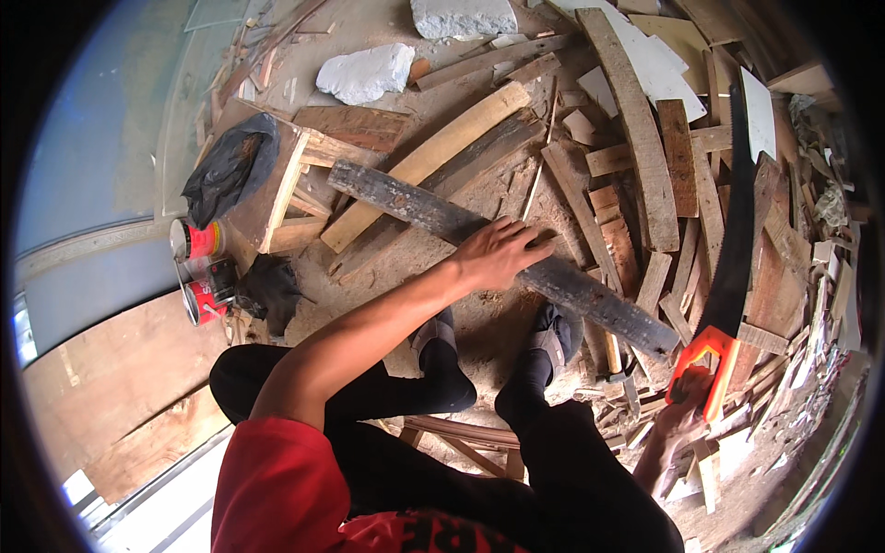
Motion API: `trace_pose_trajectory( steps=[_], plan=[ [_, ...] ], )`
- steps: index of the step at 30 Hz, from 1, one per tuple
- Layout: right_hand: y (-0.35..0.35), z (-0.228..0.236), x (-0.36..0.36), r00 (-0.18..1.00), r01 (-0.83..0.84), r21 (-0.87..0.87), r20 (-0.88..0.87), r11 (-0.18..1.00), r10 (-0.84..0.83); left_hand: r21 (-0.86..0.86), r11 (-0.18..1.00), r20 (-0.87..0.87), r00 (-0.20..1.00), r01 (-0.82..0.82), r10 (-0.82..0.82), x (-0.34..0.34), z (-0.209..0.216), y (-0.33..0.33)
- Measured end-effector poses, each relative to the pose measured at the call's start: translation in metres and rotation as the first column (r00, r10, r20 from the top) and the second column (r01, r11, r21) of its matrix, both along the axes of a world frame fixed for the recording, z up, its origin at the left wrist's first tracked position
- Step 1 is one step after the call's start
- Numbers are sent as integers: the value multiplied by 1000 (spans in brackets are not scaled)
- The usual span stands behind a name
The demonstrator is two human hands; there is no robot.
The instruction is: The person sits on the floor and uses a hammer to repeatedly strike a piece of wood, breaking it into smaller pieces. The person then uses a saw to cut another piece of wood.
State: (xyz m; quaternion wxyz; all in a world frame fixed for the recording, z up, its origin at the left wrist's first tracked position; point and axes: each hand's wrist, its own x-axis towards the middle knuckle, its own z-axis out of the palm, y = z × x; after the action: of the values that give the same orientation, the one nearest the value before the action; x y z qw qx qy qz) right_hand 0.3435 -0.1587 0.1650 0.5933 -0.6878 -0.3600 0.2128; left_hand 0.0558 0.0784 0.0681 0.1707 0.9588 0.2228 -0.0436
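Note:
My left hand [502, 255] is wrapped over the middle of a dark, weathered wooden plank [406, 203]. The plank slants from the upper left down to the right, in front of my feet. Off to the right, my right hand [691, 392] grips the orange handle of a handsaw [733, 230], whose long dark blade points away from me. The saw is apart from the plank, though its handle is near the plank's right end. The underside of the plank and the left thumb are hidden.
A wooden box frame [286, 189] with a black plastic bag [235, 166] on it stands at left, beside two red-and-white cans [195, 240]. Lighter beams [442, 152] lie beyond the plank. Scrap wood [636, 138] piles up at right, and a hammer [627, 382] lies near my right foot.

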Motion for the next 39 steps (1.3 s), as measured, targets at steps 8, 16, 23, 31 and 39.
trace_pose_trajectory(
  steps=[8, 16, 23, 31, 39],
  plan=[
    [6, 7, -17, 996, -53, 6, -75, 999, 54, 53, 969, 114, 965, -242, 235, -18, 3, -6],
    [2, -6, -34, 1000, -19, -44, -14, 999, 18, 70, 972, 135, 967, -226, 216, -10, -3, 33],
    [7, -2, -44, 999, 2, -212, 34, 977, 5, 32, 913, 136, 907, -407, 400, -7, 0, 63],
    [26, -16, -67, 981, -110, -158, -179, 981, 81, 96, 905, 60, 910, -414, 410, 24, 5, 74],
    [37, -29, -94, 951, -253, -252, -240, 934, 193, 31, 856, -118, 849, -516, 515, 65, -6, 66]
  ],
)
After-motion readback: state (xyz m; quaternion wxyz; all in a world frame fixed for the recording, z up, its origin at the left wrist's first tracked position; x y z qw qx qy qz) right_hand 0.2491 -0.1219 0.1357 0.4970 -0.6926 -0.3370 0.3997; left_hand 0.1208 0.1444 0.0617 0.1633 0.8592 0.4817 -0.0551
